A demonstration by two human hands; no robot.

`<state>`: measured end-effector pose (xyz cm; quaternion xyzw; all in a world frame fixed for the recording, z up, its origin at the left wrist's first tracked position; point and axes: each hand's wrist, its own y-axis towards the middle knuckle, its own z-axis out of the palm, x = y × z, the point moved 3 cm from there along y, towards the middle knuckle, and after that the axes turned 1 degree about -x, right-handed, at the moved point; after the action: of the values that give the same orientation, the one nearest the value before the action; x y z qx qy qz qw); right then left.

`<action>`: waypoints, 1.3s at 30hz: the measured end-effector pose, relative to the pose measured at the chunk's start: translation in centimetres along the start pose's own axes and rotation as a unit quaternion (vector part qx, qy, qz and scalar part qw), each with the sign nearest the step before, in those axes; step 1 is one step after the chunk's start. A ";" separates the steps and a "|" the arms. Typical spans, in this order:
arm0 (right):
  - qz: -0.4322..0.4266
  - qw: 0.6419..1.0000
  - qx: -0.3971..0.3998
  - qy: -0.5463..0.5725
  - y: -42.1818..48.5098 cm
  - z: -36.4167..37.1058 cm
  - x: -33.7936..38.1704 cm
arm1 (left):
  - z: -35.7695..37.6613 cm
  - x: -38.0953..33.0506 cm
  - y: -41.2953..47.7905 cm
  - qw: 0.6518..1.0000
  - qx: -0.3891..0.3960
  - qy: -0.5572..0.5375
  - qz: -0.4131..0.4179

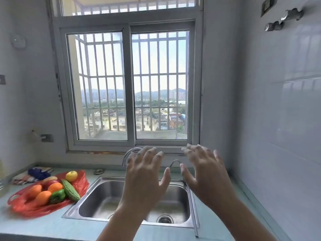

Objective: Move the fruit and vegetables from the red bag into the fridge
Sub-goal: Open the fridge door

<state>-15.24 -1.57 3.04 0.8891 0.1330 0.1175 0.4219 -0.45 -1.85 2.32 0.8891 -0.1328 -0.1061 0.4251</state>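
Observation:
A red plastic bag (22,208) lies spread on the counter at the left. On it rest a yellow apple (71,176), a bumpy green gourd (70,190), a green pepper (57,196), three orange fruits (43,198) and a reddish fruit partly hidden behind them. My left hand (145,178) and my right hand (203,173) are raised above the sink with fingers spread, holding nothing, well right of the bag. No fridge is in view.
A steel sink (97,202) sits in the pale counter, with a curved tap (129,154) behind my left hand. A folded cloth (33,174) lies behind the bag. A barred window (129,87) faces me; tiled wall stands at the right.

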 end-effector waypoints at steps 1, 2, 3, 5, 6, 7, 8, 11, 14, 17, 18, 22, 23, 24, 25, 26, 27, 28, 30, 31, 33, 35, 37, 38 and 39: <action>-0.012 1.000 -0.008 0.000 -0.2 0.4 0.5 | 0.0 0.6 -0.5 1.000 -0.007 0.002 0.004; -0.019 1.000 -0.006 0.005 -0.2 0.7 1.2 | -0.2 1.1 -1.0 1.000 -0.012 -0.005 0.004; -0.022 1.000 -0.004 0.009 -0.6 1.2 1.8 | -0.2 1.9 -1.7 1.000 -0.016 -0.001 0.001; -0.025 1.000 0.005 0.017 -1.3 2.4 2.9 | -0.4 3.7 -3.1 1.000 -0.012 0.004 -0.016; -0.030 0.999 0.008 0.025 -1.7 3.0 3.6 | -0.5 4.5 -3.9 1.000 -0.012 0.007 -0.020; -0.033 0.999 0.012 0.034 -2.0 3.5 4.4 | -0.8 5.3 -4.7 1.000 -0.012 0.009 -0.027; -0.036 0.998 0.014 0.048 -2.2 3.9 5.4 | -0.9 6.3 -5.4 0.999 -0.018 0.014 -0.032; -0.052 0.995 0.014 0.081 -3.1 5.2 8.7 | -1.7 9.3 -7.7 0.998 -0.011 0.024 -0.057; -0.069 0.992 0.012 0.103 -3.8 7.1 12.2 | -2.4 12.4 -10.0 0.996 -0.005 0.033 -0.083; -0.084 0.988 0.019 0.132 -4.5 9.4 15.5 | -3.3 15.6 -12.6 0.992 -0.001 0.055 -0.113; -0.089 0.986 0.026 0.139 -4.8 10.2 16.6 | -3.6 16.6 -13.5 0.990 0.003 0.062 -0.124; -0.121 0.976 0.066 0.171 -6.1 13.2 20.9 | -4.5 20.2 -17.0 0.981 0.006 0.099 -0.166; -0.131 0.972 0.075 0.180 -6.4 13.8 21.8 | -4.7 20.9 -17.7 0.978 0.005 0.108 -0.180; -0.138 0.968 0.083 0.190 -6.5 14.4 22.4 | -5.0 21.5 -18.4 0.974 0.002 0.115 -0.193; -0.148 0.965 0.091 0.199 -6.6 15.0 23.1 | -5.2 21.9 -19.0 0.971 0.002 0.122 -0.206; -0.158 0.961 0.097 0.207 -6.5 15.6 23.7 | -5.5 22.4 -19.5 0.967 0.002 0.129 -0.219; -0.166 0.957 0.101 0.217 -6.4 16.1 24.3 | -5.7 22.8 -20.0 0.963 0.002 0.139 -0.231; -0.174 0.952 0.106 0.227 -6.4 16.6 24.9 | -5.9 23.2 -20.5 0.959 0.002 0.151 -0.242; -0.188 0.941 0.120 0.254 -6.2 17.6 26.0 | -6.3 23.7 -21.3 0.949 0.002 0.172 -0.262; -0.199 0.935 0.126 0.266 -6.1 18.2 26.6 | -6.6 23.9 -21.6 0.944 0.001 0.183 -0.273; -0.224 0.919 0.141 0.293 -5.9 19.0 27.7 | -7.0 24.1 -22.0 0.933 -0.001 0.207 -0.295; -0.243 0.901 0.148 0.326 -5.5 19.7 28.6 | -7.3 24.1 -22.3 0.919 -0.007 0.230 -0.319; -0.268 0.882 0.149 0.357 -5.2 20.2 29.6 | -7.7 24.1 -22.6 0.904 -0.018 0.250 -0.347; -0.282 0.871 0.155 0.371 -5.1 20.5 30.2 | -7.8 24.2 -22.7 0.896 -0.028 0.255 -0.362; -0.298 0.858 0.164 0.384 -5.1 20.9 30.7 | -7.9 24.2 -22.8 0.887 -0.037 0.260 -0.379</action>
<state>19.49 -3.14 -10.87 0.7474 0.5606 0.2950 0.2001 28.05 9.78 -12.46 0.8511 0.3339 -0.0289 0.4041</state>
